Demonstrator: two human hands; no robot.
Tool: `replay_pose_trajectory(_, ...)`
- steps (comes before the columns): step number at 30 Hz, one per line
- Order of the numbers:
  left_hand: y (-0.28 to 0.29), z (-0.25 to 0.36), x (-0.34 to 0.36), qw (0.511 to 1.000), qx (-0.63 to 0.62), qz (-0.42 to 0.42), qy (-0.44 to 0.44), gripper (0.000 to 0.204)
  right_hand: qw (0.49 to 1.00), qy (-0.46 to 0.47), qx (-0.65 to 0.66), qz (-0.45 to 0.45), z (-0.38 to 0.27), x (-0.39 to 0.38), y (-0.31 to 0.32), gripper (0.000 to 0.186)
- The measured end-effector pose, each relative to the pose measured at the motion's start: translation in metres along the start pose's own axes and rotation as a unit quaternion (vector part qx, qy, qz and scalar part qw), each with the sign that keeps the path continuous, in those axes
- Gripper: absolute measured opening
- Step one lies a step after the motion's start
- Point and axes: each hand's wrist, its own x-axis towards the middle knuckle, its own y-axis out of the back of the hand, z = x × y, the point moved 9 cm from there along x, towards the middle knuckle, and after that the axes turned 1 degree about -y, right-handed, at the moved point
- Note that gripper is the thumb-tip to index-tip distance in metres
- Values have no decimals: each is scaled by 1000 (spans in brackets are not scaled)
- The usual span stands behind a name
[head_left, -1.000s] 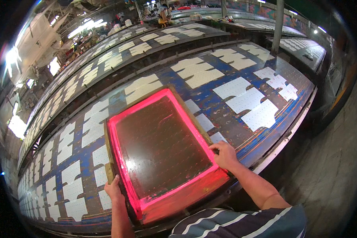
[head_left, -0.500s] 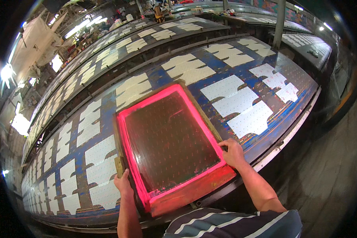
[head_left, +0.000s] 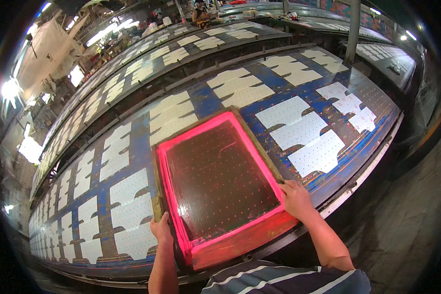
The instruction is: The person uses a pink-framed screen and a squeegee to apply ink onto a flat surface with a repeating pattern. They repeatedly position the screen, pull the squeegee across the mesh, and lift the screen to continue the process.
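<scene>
You grip the pink-framed screen [head_left: 215, 183] with left hand [head_left: 160, 229] and right hand [head_left: 295, 198]; dotted white pieces [head_left: 306, 139] lie to its right, plainer ones [head_left: 127, 215] to its left.

Carrier: a long printing table [head_left: 259, 81] with a blue, paint-stained top, running from the lower left to the upper right.
Near edge: a pale metal rail [head_left: 372, 171] lines it.
On the top: white cut fabric pieces [head_left: 299, 130] lie flat in rows along the whole length, each covered in small dots.
Printing screen: a pink-framed printing screen [head_left: 215, 183] with dark mesh lies flat on the table at its near edge, between the fabric pieces to either side of it.
Further tables: parallel tables [head_left: 191, 46] behind carry the same rows of white pieces.
</scene>
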Motion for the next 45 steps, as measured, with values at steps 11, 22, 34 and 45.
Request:
replay_pose_trajectory(11,-6,24,-13,997,-14,8,-79,36,927,304,-26,-219,-151,-100,-11,54)
replay_pose_trajectory(22,3,31,-19,987,92,64,-112,57,918,291,-51,-266,-208,-65,-49,50)
replay_pose_trajectory(34,0,18,-11,991,59,49,-108,55,938,294,-54,-177,-198,-95,-49,55)
replay_pose_trajectory(45,-1,34,-19,995,45,23,-88,49,932,349,-48,-82,-201,22,-110,49)
